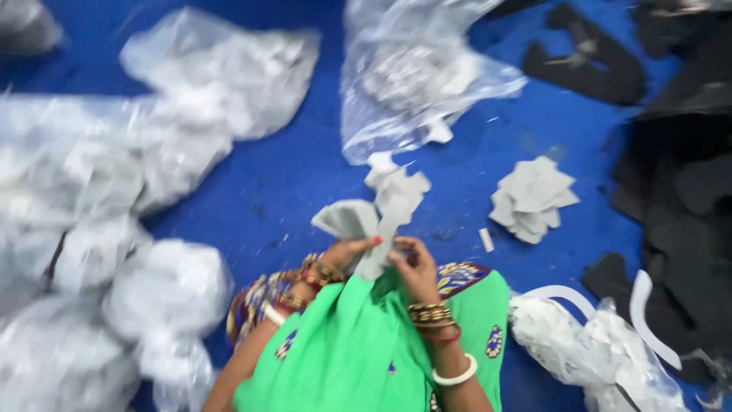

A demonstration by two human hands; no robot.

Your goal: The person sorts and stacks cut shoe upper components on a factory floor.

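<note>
Grey cut pieces (381, 221), thin and floppy, sit bunched between both hands just above the person's lap, near the middle of the scene. The left hand (345, 252) is closed on a fanned stack of them, thumb pressed across the near edge, while the right hand (415, 263) pinches the lower end of a longer strip that stands up from the bunch. To do this well, I'd judge the stack wants squaring before anything is peeled off: the left thumb holding the near edge firm and the right fingers lifting one layer at a time by its corner, since pieces this limp will likely drag their neighbours along. Green cloth (358, 351) drapes over the lap right under the hands, so a dropped piece could slide into its folds. On the blue floor (290, 175) just beyond, a small loose heap of grey pieces (531, 198) lies to the right, well apart from the hands. A clear plastic bag (412, 76) lies further off, more bags of pieces (91, 252) pile up at the left, and black cut shapes (679, 198) crowd the right side. The view is blurred, so finer detail cannot be told.
</note>
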